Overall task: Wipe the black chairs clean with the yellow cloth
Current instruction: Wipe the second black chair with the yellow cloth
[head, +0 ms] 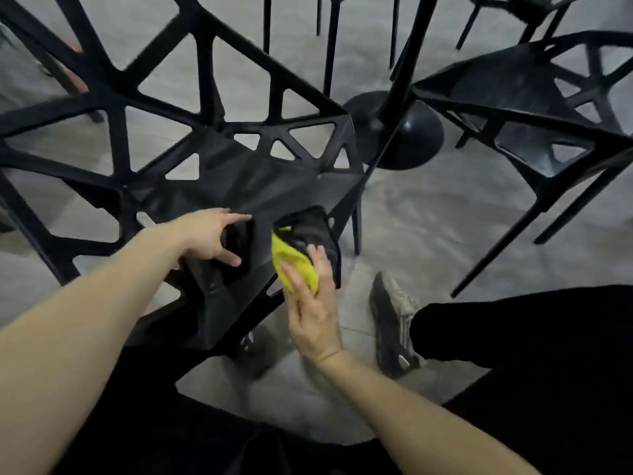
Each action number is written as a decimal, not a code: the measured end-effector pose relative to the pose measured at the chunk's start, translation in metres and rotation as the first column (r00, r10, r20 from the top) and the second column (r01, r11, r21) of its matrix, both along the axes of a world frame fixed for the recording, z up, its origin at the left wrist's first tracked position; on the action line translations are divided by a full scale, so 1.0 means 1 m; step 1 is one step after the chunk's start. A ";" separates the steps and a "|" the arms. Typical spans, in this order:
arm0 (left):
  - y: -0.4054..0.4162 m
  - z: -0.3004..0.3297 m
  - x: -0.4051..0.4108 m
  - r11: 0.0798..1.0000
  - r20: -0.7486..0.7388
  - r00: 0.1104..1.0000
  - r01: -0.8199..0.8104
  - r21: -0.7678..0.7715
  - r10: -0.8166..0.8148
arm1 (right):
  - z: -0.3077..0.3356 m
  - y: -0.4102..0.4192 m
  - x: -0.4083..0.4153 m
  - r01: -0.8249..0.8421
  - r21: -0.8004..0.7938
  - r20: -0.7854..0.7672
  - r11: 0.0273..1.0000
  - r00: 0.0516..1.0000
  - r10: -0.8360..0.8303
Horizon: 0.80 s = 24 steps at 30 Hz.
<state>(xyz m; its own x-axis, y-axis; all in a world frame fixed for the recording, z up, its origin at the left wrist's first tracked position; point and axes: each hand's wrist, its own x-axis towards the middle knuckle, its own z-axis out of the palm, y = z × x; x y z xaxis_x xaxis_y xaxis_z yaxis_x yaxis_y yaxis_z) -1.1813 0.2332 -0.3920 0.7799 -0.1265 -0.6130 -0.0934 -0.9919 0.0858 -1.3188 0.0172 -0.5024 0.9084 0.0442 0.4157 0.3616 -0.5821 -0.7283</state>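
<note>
The yellow microfibre cloth (294,260) is bunched under the right hand (313,303), pinned by fingers and thumb against the front right corner of the near black plastic chair with the cut-out lattice back (239,180); that grip is closed round the cloth, fingers only lightly curled, and most of the cloth is hidden by the hand. The left hand (209,236) is clamped on the seat's front edge just left of the cloth, thumb below and fingers over the top, so the chair is braced. Key relation: the unwiped seat panel lies up and away from the cloth, toward the backrest, and to the left toward the bracing hand; the front edge runs roughly left-right between the two hands. The right hand is the nearer one to any seat surface, so the stroke is judged to be its job, pushed away from the body along the seat, with the left hand kept as anchor. Risk is judged low: the cloth could catch in the lattice openings. A second black plastic chair (524,108) stands well apart at upper right, beyond the black round pedestal base (404,132) on the grey floor (445,217); it appears untouched.
</note>
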 end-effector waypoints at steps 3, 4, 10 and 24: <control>-0.006 0.003 0.005 1.000 0.016 1.000 0.023 0.022 -0.023 | -0.002 -0.018 0.020 -0.101 -0.010 0.002 0.995 0.995 0.101; -0.005 0.003 0.004 1.000 0.007 1.000 0.020 0.012 -0.020 | 0.003 -0.023 0.039 -0.069 0.021 -0.017 0.997 0.997 0.069; -0.002 0.003 0.003 1.000 0.011 1.000 -0.010 -0.017 0.011 | 0.026 -0.021 0.088 0.213 0.117 -0.181 0.970 0.965 -0.190; -0.003 0.002 0.001 1.000 0.015 1.000 0.023 -0.001 -0.023 | 0.036 -0.057 0.179 0.330 0.104 -0.136 0.938 0.939 -0.316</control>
